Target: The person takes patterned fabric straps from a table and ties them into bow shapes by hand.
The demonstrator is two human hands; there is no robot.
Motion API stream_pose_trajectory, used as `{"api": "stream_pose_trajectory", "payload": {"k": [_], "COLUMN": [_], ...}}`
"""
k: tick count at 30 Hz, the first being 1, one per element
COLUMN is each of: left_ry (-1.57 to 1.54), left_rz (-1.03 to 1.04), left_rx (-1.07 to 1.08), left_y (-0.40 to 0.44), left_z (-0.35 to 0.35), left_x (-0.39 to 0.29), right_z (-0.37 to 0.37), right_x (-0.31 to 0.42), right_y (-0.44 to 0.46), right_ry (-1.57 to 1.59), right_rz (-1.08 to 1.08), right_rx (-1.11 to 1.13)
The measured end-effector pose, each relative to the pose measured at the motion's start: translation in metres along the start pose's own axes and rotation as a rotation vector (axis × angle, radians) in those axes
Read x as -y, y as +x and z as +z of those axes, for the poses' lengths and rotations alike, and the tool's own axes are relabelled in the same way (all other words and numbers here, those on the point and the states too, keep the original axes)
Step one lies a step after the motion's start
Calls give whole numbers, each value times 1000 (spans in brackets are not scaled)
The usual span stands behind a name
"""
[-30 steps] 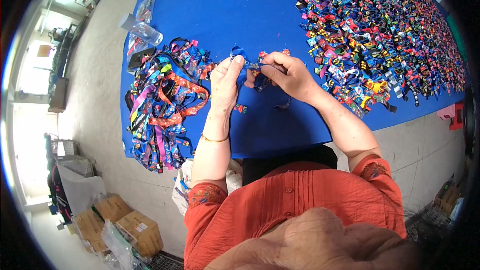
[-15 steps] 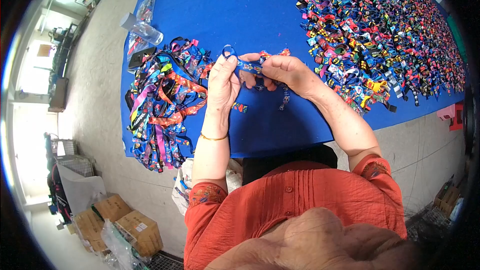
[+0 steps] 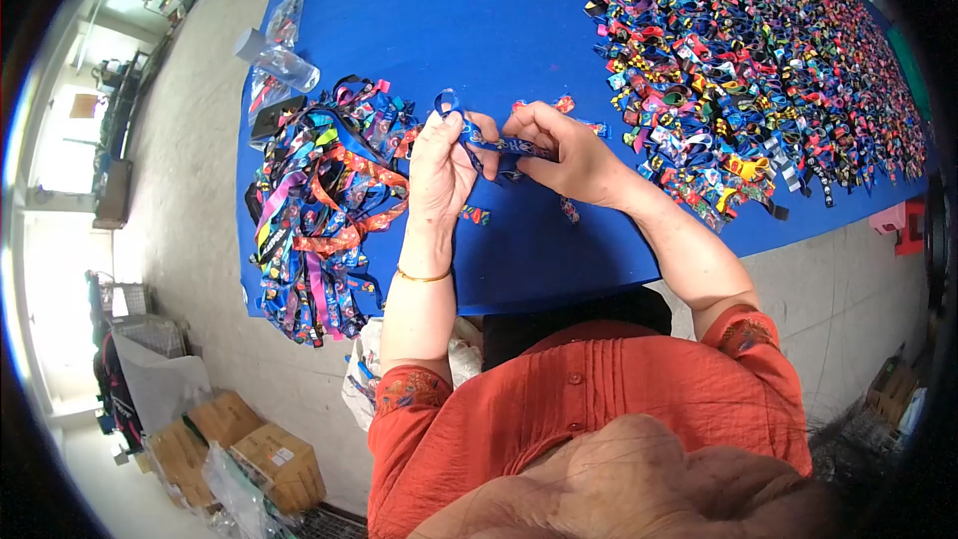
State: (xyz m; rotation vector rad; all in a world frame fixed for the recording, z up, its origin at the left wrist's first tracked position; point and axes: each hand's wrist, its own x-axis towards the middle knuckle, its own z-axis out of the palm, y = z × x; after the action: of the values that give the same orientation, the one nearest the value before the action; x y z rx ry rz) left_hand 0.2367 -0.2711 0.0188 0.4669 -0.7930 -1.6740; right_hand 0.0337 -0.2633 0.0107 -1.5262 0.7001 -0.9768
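My left hand [image 3: 442, 168] pinches a blue printed lanyard [image 3: 514, 147] between thumb and fingers, with a small loop of it standing up above the thumb. From there the strap runs across to my right hand [image 3: 579, 162], whose thumb and forefinger are curled apart around it. The strap's far end disappears against the right palm, and the lower fingers are hidden. Behind and below the hands, short printed strap pieces [image 3: 570, 210] lie on the blue cloth. To the left of my left hand is a heap of loose lanyards [image 3: 334, 205] in many colours.
Rows of looped straps [image 3: 738, 70] cover the right side of the blue-clothed table [image 3: 449, 10]. A clear bottle [image 3: 284, 65], a plastic bag [image 3: 289, 20] and a black phone-like object [image 3: 276, 118] lie at the left edge. Cardboard boxes [image 3: 279, 459] stand on the floor.
My right hand has turned, its thumb and forefinger spreading from a pinch into a wider curl around the strap. The strap now reaches further into the right palm. My left hand keeps its pinch.
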Motion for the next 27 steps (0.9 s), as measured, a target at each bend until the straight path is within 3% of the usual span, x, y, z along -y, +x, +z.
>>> {"api": "stream_pose_trajectory", "payload": {"k": [7,13,18,21,27], "left_ry": [-25,-24,67,89,141], "left_rz": [20,29,-11,-70,-134], "left_rx": [12,70,272,193,281], "left_y": [0,-3,-1,-7,-7], "left_z": [0,1,-7,0,2], "left_x": [-2,-4,-2,3,5], "right_z": [1,-5,-4,-2,-4], "right_x": [9,19,26,6,8], "right_y": [0,2,1,6,5], "right_ry": [50,-527,-400,-172,129], "right_rz": [-18,-203,4,3,123], "right_rx": [-152,-303,-304,-347,-328]}}
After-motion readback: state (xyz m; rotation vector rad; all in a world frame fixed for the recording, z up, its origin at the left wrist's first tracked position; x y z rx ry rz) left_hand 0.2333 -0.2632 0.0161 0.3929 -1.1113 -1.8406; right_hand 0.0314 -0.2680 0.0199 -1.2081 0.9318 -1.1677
